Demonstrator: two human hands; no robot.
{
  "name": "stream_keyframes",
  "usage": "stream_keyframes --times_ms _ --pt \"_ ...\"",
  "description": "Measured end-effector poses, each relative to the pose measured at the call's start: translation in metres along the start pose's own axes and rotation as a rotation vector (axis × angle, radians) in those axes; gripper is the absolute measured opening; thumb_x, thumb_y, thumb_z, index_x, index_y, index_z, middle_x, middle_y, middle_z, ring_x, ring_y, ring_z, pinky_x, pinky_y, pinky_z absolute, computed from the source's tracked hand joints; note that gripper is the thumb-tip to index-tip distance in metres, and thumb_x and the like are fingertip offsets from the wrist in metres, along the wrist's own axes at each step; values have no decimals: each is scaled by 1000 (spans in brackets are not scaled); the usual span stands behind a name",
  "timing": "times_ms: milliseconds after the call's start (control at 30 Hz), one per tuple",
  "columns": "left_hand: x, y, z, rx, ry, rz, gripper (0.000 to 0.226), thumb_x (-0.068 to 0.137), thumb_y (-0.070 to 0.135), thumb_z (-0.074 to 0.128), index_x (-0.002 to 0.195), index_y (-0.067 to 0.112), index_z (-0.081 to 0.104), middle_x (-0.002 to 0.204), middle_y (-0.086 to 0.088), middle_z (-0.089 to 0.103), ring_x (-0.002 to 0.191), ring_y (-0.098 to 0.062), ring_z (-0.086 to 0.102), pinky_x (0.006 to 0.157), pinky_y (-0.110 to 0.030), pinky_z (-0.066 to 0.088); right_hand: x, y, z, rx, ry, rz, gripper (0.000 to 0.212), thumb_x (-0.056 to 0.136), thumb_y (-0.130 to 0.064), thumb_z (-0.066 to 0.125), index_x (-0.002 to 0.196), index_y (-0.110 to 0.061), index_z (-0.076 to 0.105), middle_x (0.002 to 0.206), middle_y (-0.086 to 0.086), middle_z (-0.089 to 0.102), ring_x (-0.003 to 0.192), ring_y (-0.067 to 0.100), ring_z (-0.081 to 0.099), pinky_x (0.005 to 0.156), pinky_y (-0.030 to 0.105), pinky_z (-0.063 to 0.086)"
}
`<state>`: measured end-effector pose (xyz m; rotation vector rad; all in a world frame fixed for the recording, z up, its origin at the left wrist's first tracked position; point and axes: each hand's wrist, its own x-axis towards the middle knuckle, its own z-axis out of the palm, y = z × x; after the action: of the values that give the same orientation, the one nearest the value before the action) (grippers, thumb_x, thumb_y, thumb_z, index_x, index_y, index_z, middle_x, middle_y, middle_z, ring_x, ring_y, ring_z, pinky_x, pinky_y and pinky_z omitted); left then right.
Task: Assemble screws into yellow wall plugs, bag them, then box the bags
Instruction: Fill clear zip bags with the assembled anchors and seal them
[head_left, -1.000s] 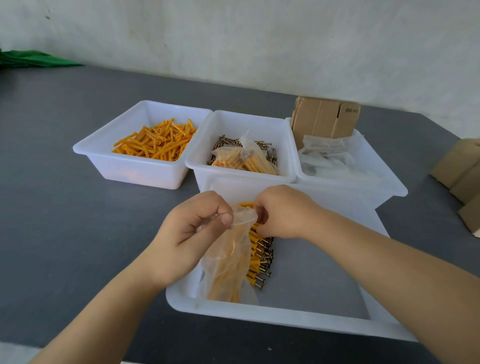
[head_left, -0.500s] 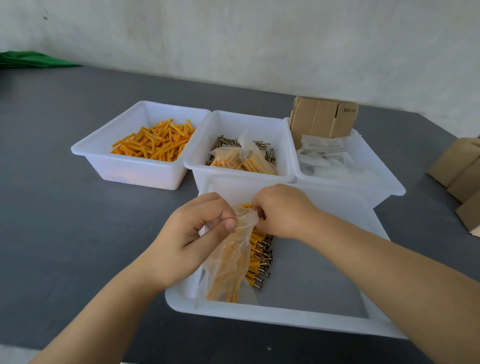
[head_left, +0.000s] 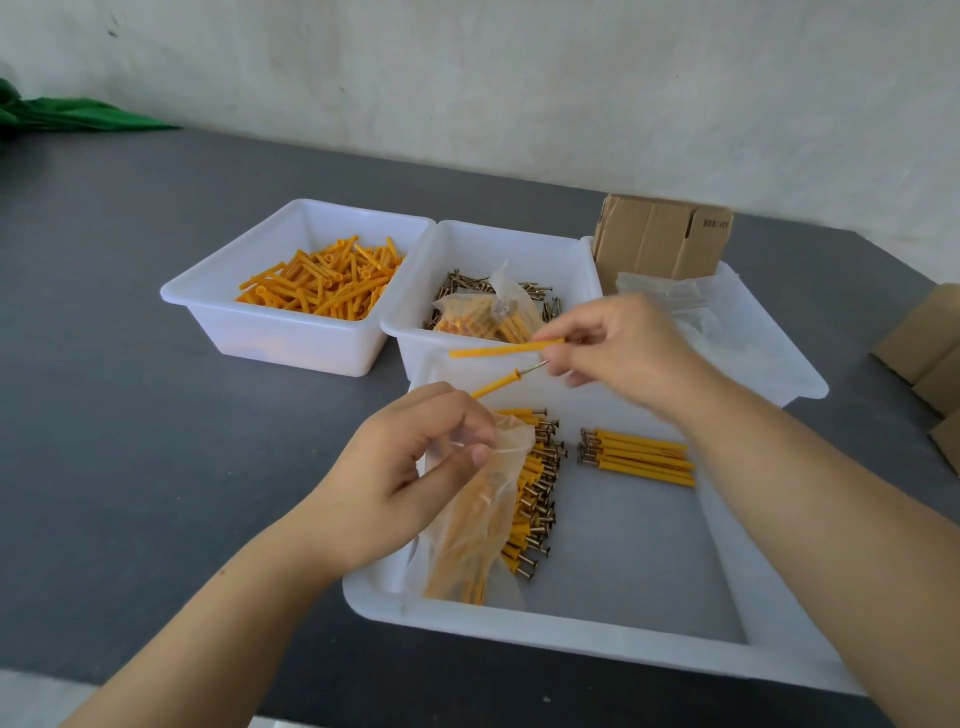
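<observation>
Over on the left of the dark counter (head_left: 156, 415) sits a white tub of bare yellow wall plugs (head_left: 322, 283), within easy reach for feeding the assembly. Next to it, the middle tub holds loose screws (head_left: 467, 283) with a filled bag (head_left: 488, 317) dropped on top of them, seemingly parked there until boxing. Nearer the person, the left hand (head_left: 410, 467) pinches the mouth of a clear bag (head_left: 478, 525) that hangs down into the big front tray (head_left: 571, 629), probably so the opening stays ready for loading. Just beside the bag lies the heap of assembled plugs (head_left: 537, 499), and a small aligned bundle (head_left: 639, 457) lies apart from it, likely a counted batch. The right hand (head_left: 618, 353) is raised above the tray, fingers closed on two plugs (head_left: 506, 348), one with its screw half out, so I'd guess it is being checked or pushed home. Further right, spare bags (head_left: 685, 306) and flat cartons (head_left: 660, 239) wait in the last tub.
</observation>
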<state>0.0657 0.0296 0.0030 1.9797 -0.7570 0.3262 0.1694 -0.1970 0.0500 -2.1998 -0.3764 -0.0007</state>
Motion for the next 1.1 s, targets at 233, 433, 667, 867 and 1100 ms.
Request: stream_keyframes --times_ms 233,433,667,867,1100 --pt "1 0 0 -13 -24 22 10 96 16 59 90 16 68 92 1 63 88 -26 61 76 -42 51 -1 -2 1 -120 -124 58 19 85 -8 77 95 -24 79 73 -6 76 75 12 75 69 29 61" --pt "1 2 0 12 -24 3 10 93 13 60 88 13 68 89 -1 63 86 -23 61 74 -43 50 2 0 32 -250 -253 11 16 84 -15 79 96 -26 80 68 -16 70 64 -6 66 63 14 52" --pt "1 2 0 6 -24 -5 10 94 14 59 88 13 68 90 0 62 86 -23 60 74 -40 50 1 1 43 -341 -269 -28 13 91 -17 71 99 -24 79 78 -17 69 76 -3 64 71 18 50" --pt "2 2 -1 13 -24 0 10 95 13 58 90 14 67 93 1 62 89 -22 61 76 -33 50 6 -24 -10 -147 -109 -40 20 92 -7 68 94 -24 77 73 -2 74 73 16 74 70 35 63" --pt "1 0 0 41 -40 11 11 97 15 56 94 16 66 99 2 60 95 -20 61 80 -25 48 2 -48 -59 -209 -547 -16 17 90 -5 71 97 -18 80 79 1 77 78 12 74 66 21 58"
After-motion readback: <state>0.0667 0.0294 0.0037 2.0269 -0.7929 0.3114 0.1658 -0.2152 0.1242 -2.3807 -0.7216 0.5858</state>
